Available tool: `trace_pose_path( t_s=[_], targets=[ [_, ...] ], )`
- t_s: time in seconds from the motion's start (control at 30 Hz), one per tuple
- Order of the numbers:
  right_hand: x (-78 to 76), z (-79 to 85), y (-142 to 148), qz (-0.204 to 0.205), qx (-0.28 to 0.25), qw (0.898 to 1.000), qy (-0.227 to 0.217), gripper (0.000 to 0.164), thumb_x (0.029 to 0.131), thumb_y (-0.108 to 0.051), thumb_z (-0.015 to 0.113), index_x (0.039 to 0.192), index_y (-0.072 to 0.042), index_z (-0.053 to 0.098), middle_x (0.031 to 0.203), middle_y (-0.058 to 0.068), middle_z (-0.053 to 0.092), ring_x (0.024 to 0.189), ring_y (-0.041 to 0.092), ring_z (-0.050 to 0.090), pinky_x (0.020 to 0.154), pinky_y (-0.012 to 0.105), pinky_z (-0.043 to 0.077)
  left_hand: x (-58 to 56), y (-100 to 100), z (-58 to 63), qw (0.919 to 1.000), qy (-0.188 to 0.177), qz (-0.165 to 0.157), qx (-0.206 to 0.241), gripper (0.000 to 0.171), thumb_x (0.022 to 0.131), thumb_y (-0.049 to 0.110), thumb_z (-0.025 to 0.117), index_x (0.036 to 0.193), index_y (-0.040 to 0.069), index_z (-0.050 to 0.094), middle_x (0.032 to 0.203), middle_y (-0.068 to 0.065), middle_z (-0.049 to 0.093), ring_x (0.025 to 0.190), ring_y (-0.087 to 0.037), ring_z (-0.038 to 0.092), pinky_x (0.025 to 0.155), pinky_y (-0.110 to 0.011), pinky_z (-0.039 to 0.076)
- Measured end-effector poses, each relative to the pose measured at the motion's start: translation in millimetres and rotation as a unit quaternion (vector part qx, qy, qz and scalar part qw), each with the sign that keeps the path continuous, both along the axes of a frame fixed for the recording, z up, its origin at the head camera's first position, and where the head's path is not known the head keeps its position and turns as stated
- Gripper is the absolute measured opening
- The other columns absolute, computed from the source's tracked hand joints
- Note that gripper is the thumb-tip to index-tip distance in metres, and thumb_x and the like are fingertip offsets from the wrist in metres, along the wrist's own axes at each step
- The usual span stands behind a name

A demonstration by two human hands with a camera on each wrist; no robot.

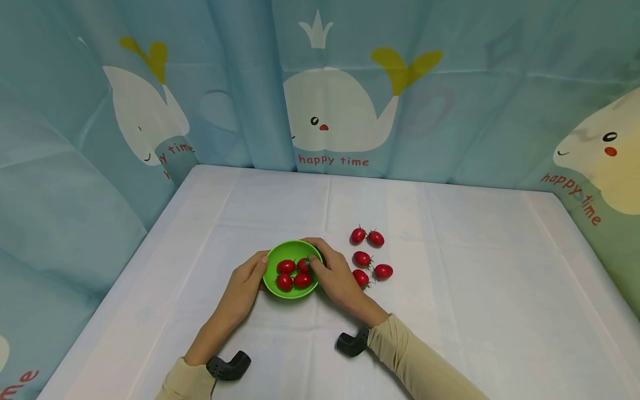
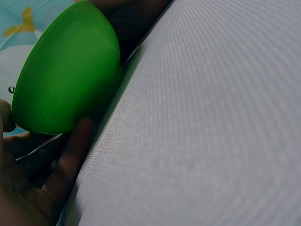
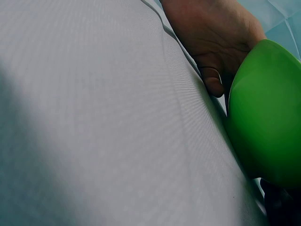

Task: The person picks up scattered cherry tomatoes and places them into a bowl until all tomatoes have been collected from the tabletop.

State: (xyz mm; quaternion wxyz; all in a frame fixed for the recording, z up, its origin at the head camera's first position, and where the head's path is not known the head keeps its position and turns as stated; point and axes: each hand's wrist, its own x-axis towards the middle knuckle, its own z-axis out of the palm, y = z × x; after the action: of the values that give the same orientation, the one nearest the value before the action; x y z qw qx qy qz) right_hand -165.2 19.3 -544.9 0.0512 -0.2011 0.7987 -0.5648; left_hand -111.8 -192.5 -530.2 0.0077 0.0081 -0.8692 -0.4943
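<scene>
Fabric [image 1: 245, 50] in soft blue hangs around the left, far and right sides of the scene, rippled with folds and turning greenish at the right. A white whale [image 1: 340, 116] with a yellow tail fills its far middle, below a white crown [image 1: 316, 33] and above red lettering [image 1: 333, 161] reading "happy time"; a tilted whale [image 1: 145, 114] is printed at the left and a paler one [image 1: 615, 161] at the right. The tabletop [image 1: 475, 289] is pale white with faint straight creases, and the wrist views show a fine weave on it.

Near the middle, a green bowl [image 1: 294, 249] sits between the hands, with four red tomatoes [image 1: 285, 282] inside. The left hand [image 1: 244, 286] grips its left side, thumb at the rim; the right hand [image 1: 336, 278] grips the right side, its thumb reaching over the rim. Both are closed around the bowl's edges. Whether its base touches the cloth, I cannot tell. Five loose tomatoes [image 1: 362, 259] lie just right of the right hand, the nearest partly hidden by it. Beige sleeves [image 1: 415, 355] enter from the near edge.
</scene>
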Motion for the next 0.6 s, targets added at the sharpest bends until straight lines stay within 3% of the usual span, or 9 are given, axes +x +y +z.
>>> trace_pose_path(
  t_s=[0.6],
  targets=[
    [-1.3,-1.8,-0.2,0.005,-0.001,1.0,0.005,0.038,0.098,-0.016,0.044,0.13,-0.034,0.057,0.12,-0.01,0.067,0.109,0.006,0.06,0.102,0.036,0.049,0.2,0.7,1.4,1.0,0.002,-0.004,0.004,0.042,0.108,0.038,0.035,0.133,0.018,0.061,0.129,-0.004,0.067,0.108,-0.017,0.058,0.087,-0.019,0.05]
  ],
)
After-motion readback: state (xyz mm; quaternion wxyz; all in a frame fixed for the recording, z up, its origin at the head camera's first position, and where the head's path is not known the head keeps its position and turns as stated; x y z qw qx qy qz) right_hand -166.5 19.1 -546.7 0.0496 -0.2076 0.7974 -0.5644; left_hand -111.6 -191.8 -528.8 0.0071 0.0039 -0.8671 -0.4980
